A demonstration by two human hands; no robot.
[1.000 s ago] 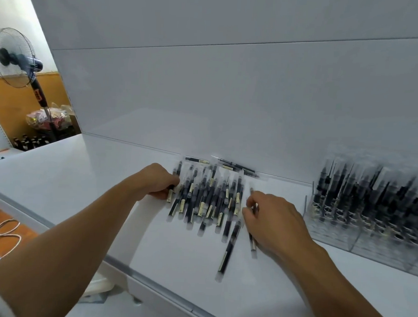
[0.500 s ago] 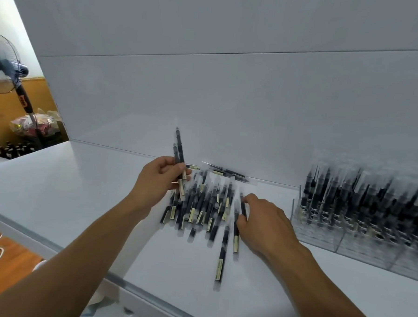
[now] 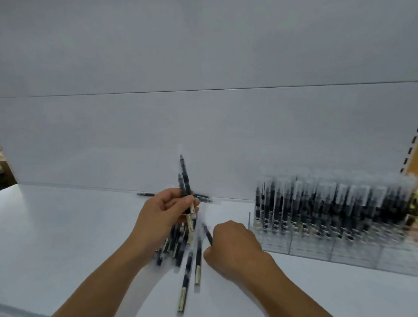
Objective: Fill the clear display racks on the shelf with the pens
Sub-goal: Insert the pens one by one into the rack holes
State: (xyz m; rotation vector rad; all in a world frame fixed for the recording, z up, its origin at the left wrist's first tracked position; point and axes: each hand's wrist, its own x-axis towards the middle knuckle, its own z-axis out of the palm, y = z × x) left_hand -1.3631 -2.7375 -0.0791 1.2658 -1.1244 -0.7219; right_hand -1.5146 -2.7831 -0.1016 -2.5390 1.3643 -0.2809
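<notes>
A pile of black pens with clear caps point(image 3: 186, 250) lies on the white shelf point(image 3: 78, 236) in front of me. My left hand point(image 3: 162, 215) grips two pens point(image 3: 185, 179) lifted off the pile, their tips pointing up. My right hand point(image 3: 232, 251) is low over the pile's right side and pinches one pen point(image 3: 207, 234) that slants up to the left. The clear display racks point(image 3: 319, 246) stand at the right against the back panel, with several black pens upright in them; the front rows look unfilled.
A few loose pens point(image 3: 202, 198) lie along the back panel behind the pile. The shelf's front edge point(image 3: 8, 311) runs across the lower left. An orange wall and a slotted upright point(image 3: 416, 140) are at the far right.
The view has swung to the right, so the fan is out of sight. My left hand has raised its pens higher, and my right hand has taken hold of one pen from the pile.
</notes>
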